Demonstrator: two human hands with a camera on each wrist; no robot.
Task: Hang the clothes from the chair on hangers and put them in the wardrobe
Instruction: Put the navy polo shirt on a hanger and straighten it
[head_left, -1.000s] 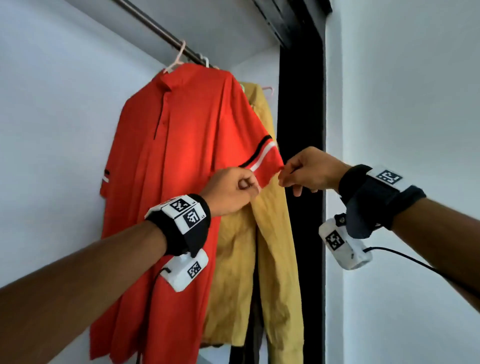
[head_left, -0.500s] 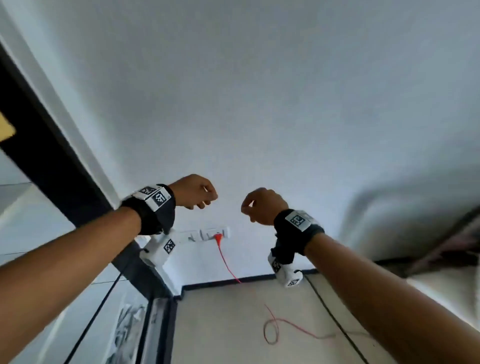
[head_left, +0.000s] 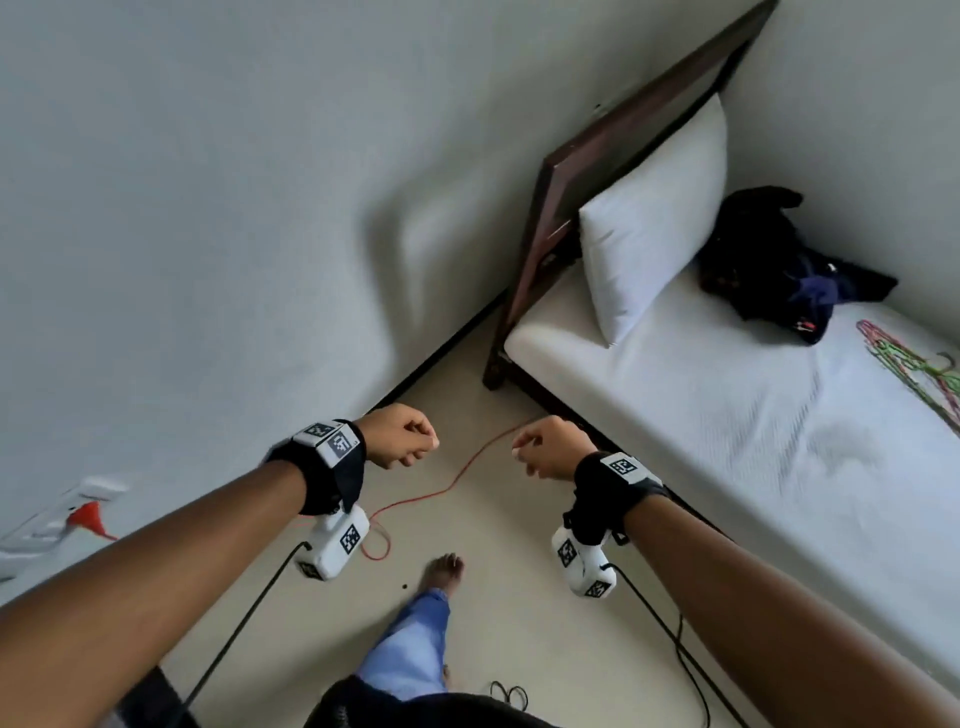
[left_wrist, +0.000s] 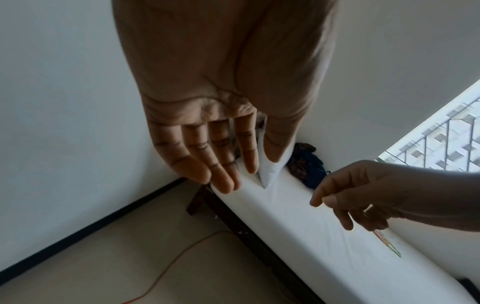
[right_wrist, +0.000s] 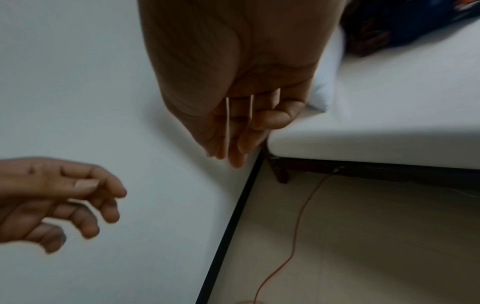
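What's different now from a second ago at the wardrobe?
Both hands let go of the red shirt's sleeve. The view swung from the wardrobe to the bed, where dark clothes and hangers lie. Left hand and right hand hold nothing, as half a second ago.

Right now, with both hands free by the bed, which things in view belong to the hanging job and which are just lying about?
Belongs to the job:
- dark clothes pile, heaped on the bed near the wall
- coloured hangers, lying on the bed
- left hand and right hand, both holding nothing

Just lying about:
- white pillow, leaning on the headboard
- red cable on the floor
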